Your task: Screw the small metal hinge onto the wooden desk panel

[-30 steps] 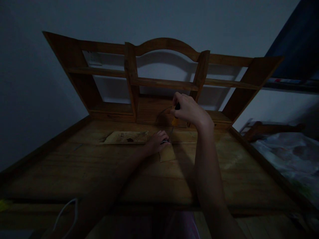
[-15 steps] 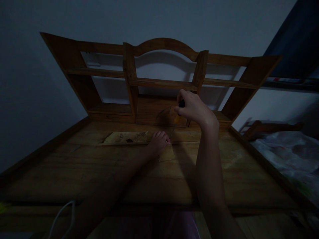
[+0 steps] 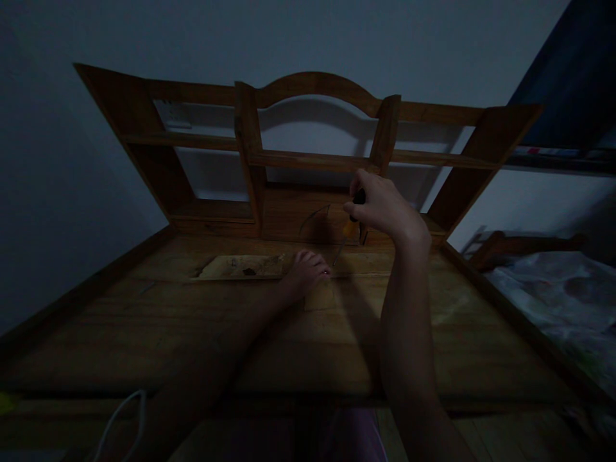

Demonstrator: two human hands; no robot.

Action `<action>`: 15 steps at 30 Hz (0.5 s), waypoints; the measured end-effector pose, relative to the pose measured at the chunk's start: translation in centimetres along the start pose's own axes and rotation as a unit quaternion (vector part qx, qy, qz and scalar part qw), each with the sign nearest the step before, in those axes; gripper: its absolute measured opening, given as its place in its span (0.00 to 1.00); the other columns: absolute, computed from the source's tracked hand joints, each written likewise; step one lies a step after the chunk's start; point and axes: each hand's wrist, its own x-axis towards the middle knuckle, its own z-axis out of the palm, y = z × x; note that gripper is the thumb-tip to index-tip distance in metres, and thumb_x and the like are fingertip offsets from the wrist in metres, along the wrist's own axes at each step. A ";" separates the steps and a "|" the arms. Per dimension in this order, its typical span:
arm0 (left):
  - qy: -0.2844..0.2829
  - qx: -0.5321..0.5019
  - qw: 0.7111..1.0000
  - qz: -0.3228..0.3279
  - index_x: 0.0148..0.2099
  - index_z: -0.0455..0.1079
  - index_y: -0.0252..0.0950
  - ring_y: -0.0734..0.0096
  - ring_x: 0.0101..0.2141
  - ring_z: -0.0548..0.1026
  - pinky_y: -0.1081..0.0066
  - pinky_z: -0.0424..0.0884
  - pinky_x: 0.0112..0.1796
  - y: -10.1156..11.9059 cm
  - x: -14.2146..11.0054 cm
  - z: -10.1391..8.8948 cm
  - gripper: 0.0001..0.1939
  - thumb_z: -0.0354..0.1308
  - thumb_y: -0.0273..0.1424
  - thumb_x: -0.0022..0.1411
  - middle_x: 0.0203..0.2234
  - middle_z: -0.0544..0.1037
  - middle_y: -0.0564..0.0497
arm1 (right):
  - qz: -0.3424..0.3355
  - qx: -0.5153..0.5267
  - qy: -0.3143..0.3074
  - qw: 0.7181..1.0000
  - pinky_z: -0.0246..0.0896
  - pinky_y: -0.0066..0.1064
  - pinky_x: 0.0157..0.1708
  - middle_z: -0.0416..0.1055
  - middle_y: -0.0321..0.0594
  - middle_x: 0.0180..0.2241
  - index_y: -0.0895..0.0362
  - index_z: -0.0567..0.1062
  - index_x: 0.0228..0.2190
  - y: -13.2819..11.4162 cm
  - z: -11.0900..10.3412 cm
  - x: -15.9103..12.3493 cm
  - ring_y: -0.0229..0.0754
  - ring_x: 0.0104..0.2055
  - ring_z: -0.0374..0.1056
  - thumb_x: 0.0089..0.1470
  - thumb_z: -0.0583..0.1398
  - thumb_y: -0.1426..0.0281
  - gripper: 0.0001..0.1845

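Observation:
A screwdriver [image 3: 350, 228] with a black and yellow handle is gripped in my right hand [image 3: 382, 204]. Its shaft slants down to the left, and the tip ends just right of my left fingers. My left hand [image 3: 307, 273] rests low on the desk with its fingers curled together; a tiny pinkish spot shows at the fingertips, too small to name. Beneath and beside that hand runs a pale strip [image 3: 231, 264] with a dark, damaged patch. A small pale square piece [image 3: 319, 298] lies just in front of my left fingers.
The wooden desk [image 3: 192, 333] has a raised shelf unit [image 3: 315, 160] along its back against the wall. A wall socket [image 3: 177, 115] shows through the left opening. White cable [image 3: 140, 417] loops at the front left. Plastic-covered things [image 3: 553, 289] lie beyond the right edge.
My right hand has shifted slightly right, and the screwdriver's tip has come away from my left fingers. The left hand stays almost in place.

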 end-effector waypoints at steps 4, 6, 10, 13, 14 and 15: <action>-0.012 0.006 0.999 0.029 0.43 0.81 0.48 0.61 0.48 0.69 0.53 0.57 0.56 -1.3 0.0 0.2 0.10 0.58 0.29 0.69 0.42 0.79 0.50 | -0.003 -0.001 0.008 1.000 0.63 0.42 0.46 0.72 0.44 0.40 0.52 0.68 0.36 0.4 0.1 -0.1 0.51 0.47 0.69 0.53 0.61 0.70 0.08; -0.012 0.010 0.999 0.031 0.42 0.82 0.49 0.61 0.48 0.68 0.53 0.56 0.56 -1.7 0.0 0.3 0.11 0.59 0.28 0.69 0.41 0.79 0.51 | 0.002 -0.003 0.008 1.000 0.63 0.42 0.46 0.72 0.44 0.40 0.52 0.68 0.36 0.4 0.1 -0.2 0.51 0.46 0.69 0.53 0.60 0.70 0.08; -0.012 -0.004 1.000 0.018 0.41 0.82 0.49 0.62 0.46 0.68 0.53 0.56 0.56 -2.0 0.0 0.3 0.08 0.62 0.31 0.68 0.40 0.78 0.51 | 0.013 -0.006 0.011 1.000 0.63 0.42 0.46 0.72 0.44 0.40 0.52 0.68 0.36 0.3 -0.1 -0.3 0.51 0.46 0.69 0.52 0.61 0.70 0.07; -0.008 -0.012 1.000 0.007 0.42 0.82 0.49 0.62 0.47 0.68 0.54 0.57 0.57 -1.8 0.0 0.2 0.08 0.62 0.32 0.68 0.40 0.78 0.51 | 0.011 -0.005 0.010 1.000 0.63 0.42 0.46 0.72 0.45 0.40 0.52 0.68 0.35 0.4 -0.2 -0.2 0.52 0.46 0.69 0.52 0.61 0.71 0.07; -0.006 -0.014 1.000 0.007 0.43 0.82 0.48 0.61 0.47 0.69 0.54 0.57 0.57 -1.7 0.0 0.2 0.08 0.61 0.33 0.69 0.40 0.79 0.51 | 0.010 -0.004 0.009 1.000 0.63 0.42 0.46 0.72 0.45 0.40 0.52 0.68 0.35 0.4 -0.2 -0.2 0.52 0.46 0.69 0.52 0.60 0.71 0.07; -0.005 -0.014 1.000 0.008 0.43 0.82 0.48 0.61 0.48 0.69 0.54 0.57 0.57 -1.6 0.0 0.2 0.08 0.61 0.33 0.69 0.40 0.79 0.51 | 0.009 -0.004 0.009 1.000 0.63 0.42 0.46 0.72 0.45 0.40 0.52 0.68 0.35 0.5 -0.2 -0.2 0.52 0.46 0.69 0.52 0.60 0.71 0.07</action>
